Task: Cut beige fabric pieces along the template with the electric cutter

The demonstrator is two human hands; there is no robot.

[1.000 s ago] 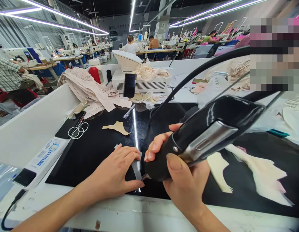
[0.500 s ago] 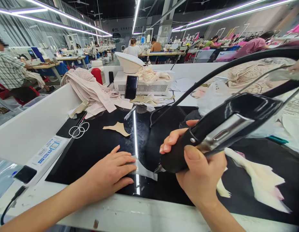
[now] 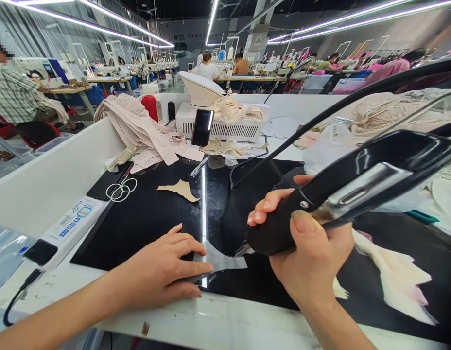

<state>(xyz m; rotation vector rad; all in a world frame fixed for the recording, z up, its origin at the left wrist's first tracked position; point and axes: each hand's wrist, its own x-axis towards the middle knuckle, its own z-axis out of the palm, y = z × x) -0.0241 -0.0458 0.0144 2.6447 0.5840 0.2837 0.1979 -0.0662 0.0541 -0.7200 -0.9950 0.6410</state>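
Note:
My right hand (image 3: 313, 257) is wrapped around a black corded hand tool (image 3: 356, 180) with a silver side plate and a narrow metal tip. That tip is at the upper edge of a small grey, semi-sheer cut piece (image 3: 227, 260) lying on the black glossy mat (image 3: 145, 228). My left hand (image 3: 178, 267) lies over the left part of this piece, fingers stretched out and pressing it down; the part beneath them is hidden. A tan curved piece (image 3: 180, 190) is on the mat, beyond my left hand.
Cream fabric scraps (image 3: 393, 272) lie right of my right hand. A phone (image 3: 202, 127) leans on a white vented box (image 3: 225, 127). Pale fabric strips (image 3: 145, 131), a white cable (image 3: 119, 189) and a power bank box (image 3: 70, 226) are left. The tool's black cord (image 3: 284, 148) arches across. Several people work behind.
The tool tip has shifted from the piece's right end to its upper edge. My left hand's fingers have moved a little right and lower over the piece. The view has turned slightly.

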